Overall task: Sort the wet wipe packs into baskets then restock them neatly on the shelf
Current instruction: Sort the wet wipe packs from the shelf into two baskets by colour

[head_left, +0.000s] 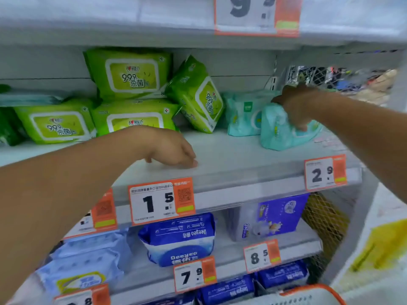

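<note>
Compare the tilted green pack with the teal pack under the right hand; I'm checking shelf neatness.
The tilted green pack leans untouched against the green stack; the teal pack sits in the right hand's grip. The green one shows a lidded label; the teal one's front is hidden. Both rest on the same shelf.

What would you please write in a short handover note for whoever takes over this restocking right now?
Right hand grips a teal wipe pack at the right end of the middle shelf; a second teal pack stands behind it.
Left hand is open, fingertips on the bare shelf front.
Done: green packs stacked left, one leaning pack.
Left: straighten that pack and fill the front.
</note>
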`<state>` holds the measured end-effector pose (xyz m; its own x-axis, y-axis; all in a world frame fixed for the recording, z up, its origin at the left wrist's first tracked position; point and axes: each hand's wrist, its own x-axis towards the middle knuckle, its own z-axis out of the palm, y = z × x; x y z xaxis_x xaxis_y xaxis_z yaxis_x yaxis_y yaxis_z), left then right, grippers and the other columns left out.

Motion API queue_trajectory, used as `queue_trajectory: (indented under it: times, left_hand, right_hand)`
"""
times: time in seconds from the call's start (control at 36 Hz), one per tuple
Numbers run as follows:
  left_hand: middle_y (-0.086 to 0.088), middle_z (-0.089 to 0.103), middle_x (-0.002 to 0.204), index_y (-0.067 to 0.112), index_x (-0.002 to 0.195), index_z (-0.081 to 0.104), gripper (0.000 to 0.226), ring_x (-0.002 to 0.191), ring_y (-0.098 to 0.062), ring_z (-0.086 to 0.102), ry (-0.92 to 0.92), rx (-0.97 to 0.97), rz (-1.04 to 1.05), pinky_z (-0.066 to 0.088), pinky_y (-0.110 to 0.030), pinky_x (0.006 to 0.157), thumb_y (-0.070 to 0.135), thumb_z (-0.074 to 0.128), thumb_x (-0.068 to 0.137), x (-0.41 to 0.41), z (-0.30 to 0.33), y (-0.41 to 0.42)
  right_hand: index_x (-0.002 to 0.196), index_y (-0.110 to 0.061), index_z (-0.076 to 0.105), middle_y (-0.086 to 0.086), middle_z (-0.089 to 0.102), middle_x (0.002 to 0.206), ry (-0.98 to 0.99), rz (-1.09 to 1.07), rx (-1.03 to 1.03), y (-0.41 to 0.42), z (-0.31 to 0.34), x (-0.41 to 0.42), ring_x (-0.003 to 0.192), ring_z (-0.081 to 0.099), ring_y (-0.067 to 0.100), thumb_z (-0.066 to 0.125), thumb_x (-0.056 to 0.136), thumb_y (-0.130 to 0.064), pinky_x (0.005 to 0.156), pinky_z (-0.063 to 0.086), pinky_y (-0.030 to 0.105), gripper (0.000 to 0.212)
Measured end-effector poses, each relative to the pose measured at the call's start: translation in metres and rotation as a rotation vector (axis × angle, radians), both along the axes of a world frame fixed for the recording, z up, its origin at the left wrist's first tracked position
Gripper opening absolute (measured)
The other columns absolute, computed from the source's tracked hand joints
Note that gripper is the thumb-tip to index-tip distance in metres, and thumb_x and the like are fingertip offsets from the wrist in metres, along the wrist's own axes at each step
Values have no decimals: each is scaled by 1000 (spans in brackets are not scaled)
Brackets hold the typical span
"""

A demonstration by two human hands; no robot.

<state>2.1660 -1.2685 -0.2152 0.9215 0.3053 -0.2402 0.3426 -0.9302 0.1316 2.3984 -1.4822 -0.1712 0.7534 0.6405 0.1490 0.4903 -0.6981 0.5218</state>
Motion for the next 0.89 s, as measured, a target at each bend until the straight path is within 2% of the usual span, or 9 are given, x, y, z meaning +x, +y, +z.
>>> queue_trajectory:
  times: [0.08, 0.17, 0.28, 0.39, 0.47, 0.53, 0.58, 0.69, 0.89]
  left_hand:
    - [19, 52, 142, 44, 134, 57, 52, 129, -15, 50, -22, -53, 24, 44, -43, 109, 61, 65, 86, -2, -2, -3]
    - [17, 44, 149, 39, 151, 38, 86, 133, -9, 43, -128, -276, 67, 34, -31, 111, 58, 77, 76, -4, -2, -11]
    - [11, 43, 151, 29, 156, 24, 147, 135, -10, 45, -574, -471, 141, 42, -34, 111, 63, 94, 31, -6, -2, -22]
    - [6, 71, 111, 13, 118, 61, 95, 103, -10, 69, -1013, -539, 81, 57, -28, 91, 22, 103, 33, -15, -2, -16]
    - [4, 75, 103, 14, 110, 68, 78, 92, -10, 73, -1090, -518, 212, 60, -31, 84, 13, 101, 40, -40, 8, 7]
    - [7, 76, 98, 15, 110, 69, 77, 86, -8, 74, -1110, -571, 304, 61, -27, 77, 13, 100, 40, -60, 15, 25]
    - [8, 77, 93, 18, 104, 72, 76, 82, -7, 74, -1139, -637, 391, 61, -25, 71, 15, 100, 33, -79, 19, 42]
    - [0, 78, 99, 14, 111, 70, 88, 88, -21, 76, -1165, -889, 483, 59, -45, 87, 11, 94, 27, -115, 23, 72]
    - [-4, 76, 110, 10, 125, 66, 84, 96, -24, 75, -1163, -1074, 509, 62, -40, 74, 10, 88, 44, -160, 13, 99]
  right_hand:
    - [132, -25, 50, 8, 52, 124, 42, 72, 44, -4, 2, -7, 111, 54, 32, 95, 45, -25, 88, 52, 38, 99]
    - [121, -18, 57, 7, 64, 110, 260, 222, 258, -8, 3, -28, 89, 56, 25, 94, 44, -13, 75, 51, 31, 86]
    - [111, -24, 65, -8, 69, 96, 464, 619, 571, 9, -3, -77, 78, 61, 9, 99, 41, -19, 67, 47, 23, 77]
    - [119, -15, 64, -1, 70, 115, 790, 1022, 884, 57, -15, -118, 107, 66, 10, 98, 49, -14, 94, 50, 21, 78]
    - [124, -23, 65, -7, 68, 126, 1086, 923, 1113, 82, -4, -105, 117, 63, 5, 95, 56, -21, 103, 48, 25, 74]
    - [125, -28, 63, -8, 64, 128, 845, 717, 1227, 99, 6, -84, 115, 60, 4, 95, 58, -31, 101, 48, 28, 75]
    - [147, -20, 39, 5, 48, 145, 482, 439, 1111, 118, 9, -64, 132, 47, 18, 96, 56, -38, 109, 41, 36, 109]
    - [158, -13, -8, 17, 25, 158, 445, 240, 910, 162, -10, -52, 147, 24, 34, 97, 47, -49, 117, 31, 47, 157]
    - [135, -13, 37, 9, 49, 128, 352, 368, 1247, 183, -36, -56, 120, 52, 31, 92, 49, -28, 94, 46, 37, 103]
